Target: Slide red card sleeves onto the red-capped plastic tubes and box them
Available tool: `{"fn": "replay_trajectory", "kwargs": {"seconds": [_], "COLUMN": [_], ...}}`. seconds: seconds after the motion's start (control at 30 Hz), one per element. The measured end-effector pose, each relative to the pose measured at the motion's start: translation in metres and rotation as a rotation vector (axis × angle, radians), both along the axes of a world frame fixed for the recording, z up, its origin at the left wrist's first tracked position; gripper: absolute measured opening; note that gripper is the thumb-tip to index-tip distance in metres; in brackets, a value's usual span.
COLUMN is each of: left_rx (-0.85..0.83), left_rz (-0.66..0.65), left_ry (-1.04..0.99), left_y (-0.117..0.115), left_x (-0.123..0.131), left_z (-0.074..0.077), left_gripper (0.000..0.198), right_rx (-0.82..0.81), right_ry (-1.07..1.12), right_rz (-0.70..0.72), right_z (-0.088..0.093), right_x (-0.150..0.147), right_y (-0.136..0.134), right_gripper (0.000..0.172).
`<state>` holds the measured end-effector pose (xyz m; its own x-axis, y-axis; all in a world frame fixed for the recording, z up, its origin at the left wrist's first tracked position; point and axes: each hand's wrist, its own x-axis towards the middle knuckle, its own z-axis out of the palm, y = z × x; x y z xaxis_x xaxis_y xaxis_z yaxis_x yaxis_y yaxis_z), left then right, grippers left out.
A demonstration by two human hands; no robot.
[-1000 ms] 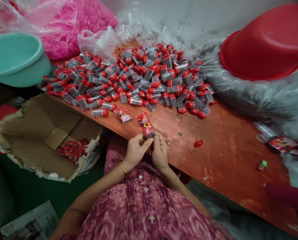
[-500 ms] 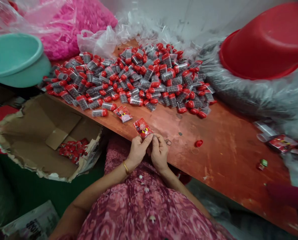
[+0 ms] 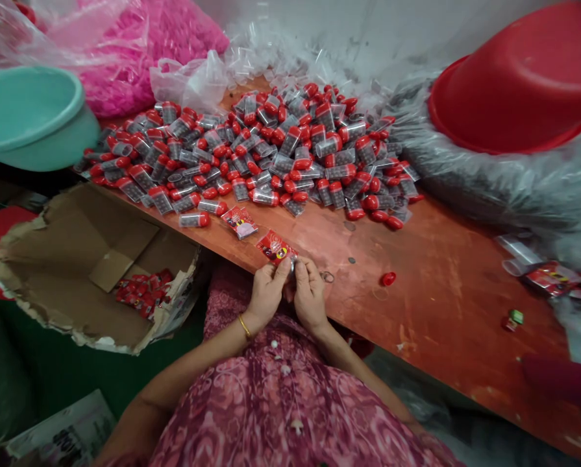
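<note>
My left hand (image 3: 265,290) and my right hand (image 3: 311,293) are close together at the near edge of the reddish table (image 3: 441,292), both with fingers pinched on a small red printed packet (image 3: 275,246). The packet lies tilted to the left above my fingertips. A second red packet (image 3: 240,221) lies on the table just to its left. Behind them spreads a big heap of small clear capsules with red caps (image 3: 261,152). One loose red cap (image 3: 387,279) lies to the right of my hands.
A torn cardboard box (image 3: 76,272) with several red packets inside stands at the lower left. A teal basin (image 3: 32,117) and a bag of pink pieces (image 3: 144,45) are at the back left. A red basin (image 3: 519,84) rests on plastic bags at the right.
The packet has swung from pointing up and right to leaning left and lower, and my two hands have drawn closer together.
</note>
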<state>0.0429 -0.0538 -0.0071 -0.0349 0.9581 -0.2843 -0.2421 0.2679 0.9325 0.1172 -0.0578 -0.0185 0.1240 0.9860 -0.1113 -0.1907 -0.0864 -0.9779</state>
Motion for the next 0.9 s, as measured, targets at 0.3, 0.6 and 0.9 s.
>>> {"fn": "replay_trajectory", "kwargs": {"seconds": [0.3,0.6,0.9], "left_rx": [0.032,-0.055,-0.122], "left_rz": [0.026,-0.102,-0.099], "left_ry": [-0.104,-0.202,-0.243], "left_y": [0.023,0.019,0.016], "left_x": [-0.015,-0.014,-0.009], "left_z": [0.002,0.003,0.004], "left_gripper": [0.038,0.037,0.046], "right_rx": [0.089,-0.034,-0.056], "right_ry": [-0.122,0.088,0.09], "right_rz": [0.091,0.218,0.226], "right_z": [-0.013,-0.007,-0.005], "right_x": [0.002,0.009,0.014], "right_y": [-0.005,-0.005,-0.005], "right_gripper": [0.031,0.033,0.036]}}
